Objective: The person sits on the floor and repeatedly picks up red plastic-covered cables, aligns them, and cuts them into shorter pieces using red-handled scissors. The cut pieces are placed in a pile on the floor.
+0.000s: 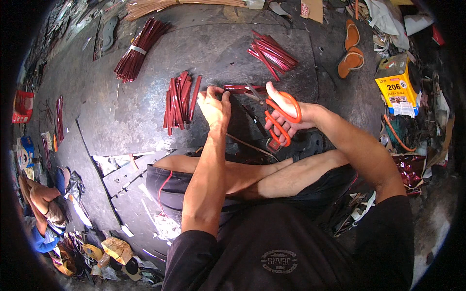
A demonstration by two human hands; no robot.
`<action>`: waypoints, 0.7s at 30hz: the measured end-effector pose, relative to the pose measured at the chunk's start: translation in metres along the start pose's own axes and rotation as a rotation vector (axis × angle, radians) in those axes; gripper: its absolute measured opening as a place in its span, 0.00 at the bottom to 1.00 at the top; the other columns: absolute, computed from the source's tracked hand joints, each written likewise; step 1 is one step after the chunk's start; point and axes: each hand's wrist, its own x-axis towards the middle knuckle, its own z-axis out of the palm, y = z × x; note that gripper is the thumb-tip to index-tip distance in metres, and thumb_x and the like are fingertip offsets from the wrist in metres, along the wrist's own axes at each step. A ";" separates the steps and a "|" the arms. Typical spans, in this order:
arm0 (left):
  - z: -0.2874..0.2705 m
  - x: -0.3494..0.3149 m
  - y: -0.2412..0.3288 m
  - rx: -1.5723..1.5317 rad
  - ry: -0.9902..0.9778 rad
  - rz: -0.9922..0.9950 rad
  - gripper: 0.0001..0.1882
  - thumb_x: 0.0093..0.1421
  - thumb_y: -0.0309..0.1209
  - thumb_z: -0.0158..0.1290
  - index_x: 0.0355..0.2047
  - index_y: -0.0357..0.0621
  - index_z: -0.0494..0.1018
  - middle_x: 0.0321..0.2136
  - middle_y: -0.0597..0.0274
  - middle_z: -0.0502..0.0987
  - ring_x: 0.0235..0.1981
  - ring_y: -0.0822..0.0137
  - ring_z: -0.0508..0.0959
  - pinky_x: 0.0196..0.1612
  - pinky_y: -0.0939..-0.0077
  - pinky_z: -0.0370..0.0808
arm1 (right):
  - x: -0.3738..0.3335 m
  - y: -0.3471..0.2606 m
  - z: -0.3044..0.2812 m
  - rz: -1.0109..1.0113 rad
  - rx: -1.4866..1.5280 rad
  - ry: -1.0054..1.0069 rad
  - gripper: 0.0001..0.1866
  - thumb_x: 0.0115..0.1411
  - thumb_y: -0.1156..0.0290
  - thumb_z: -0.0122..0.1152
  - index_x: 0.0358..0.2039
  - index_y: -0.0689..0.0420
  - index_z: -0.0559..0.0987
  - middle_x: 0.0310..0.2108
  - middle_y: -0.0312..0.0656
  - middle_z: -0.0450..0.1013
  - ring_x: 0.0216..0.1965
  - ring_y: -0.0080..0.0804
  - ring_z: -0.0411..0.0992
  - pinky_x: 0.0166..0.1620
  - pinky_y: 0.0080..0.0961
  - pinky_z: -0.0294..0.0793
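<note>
My left hand (215,107) is closed, its thumb and fingertips pinched at the left end of a shiny dark red strip (238,88). In my right hand (303,119) are scissors (297,107) with orange handles, their loops around my thumb and fingers. The scissor blades look parted and reach up to the strip; whether they touch it I cannot tell. Left of my left hand lies a loose pile of short red strips (177,104). Another pile of red strips (273,52) rests beyond my right hand. A bundle of longer strips (141,51), bound by a pale band, lies farther left.
Dark boards (126,104) form the work surface before my crossed legs. A black-handled tool (255,119) lies below the scissors. Orange-brown sandals (352,53) and a yellow box (398,89) are at the right. Another person's leg (41,196) shows at the lower left, near scattered scraps.
</note>
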 end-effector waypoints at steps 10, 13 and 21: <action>-0.002 -0.001 0.011 -0.251 -0.091 -0.108 0.13 0.53 0.33 0.62 0.36 0.43 0.74 0.34 0.51 0.78 0.41 0.51 0.77 0.49 0.61 0.71 | 0.000 0.002 0.000 -0.043 -0.020 -0.002 0.63 0.44 0.12 0.27 0.45 0.68 0.73 0.31 0.49 0.72 0.31 0.44 0.78 0.40 0.41 0.80; 0.001 0.001 0.005 -0.213 -0.130 -0.050 0.14 0.53 0.33 0.62 0.38 0.44 0.75 0.36 0.50 0.78 0.44 0.51 0.77 0.50 0.60 0.71 | -0.004 -0.003 -0.004 -0.016 -0.044 -0.011 0.63 0.46 0.13 0.27 0.47 0.67 0.74 0.31 0.48 0.73 0.31 0.43 0.78 0.40 0.41 0.79; 0.003 -0.009 0.008 0.131 -0.155 0.085 0.18 0.52 0.39 0.65 0.40 0.49 0.76 0.39 0.52 0.75 0.46 0.50 0.73 0.52 0.57 0.68 | -0.014 -0.017 -0.006 0.044 -0.142 -0.023 0.71 0.37 0.09 0.25 0.45 0.74 0.71 0.34 0.59 0.72 0.34 0.46 0.78 0.42 0.43 0.79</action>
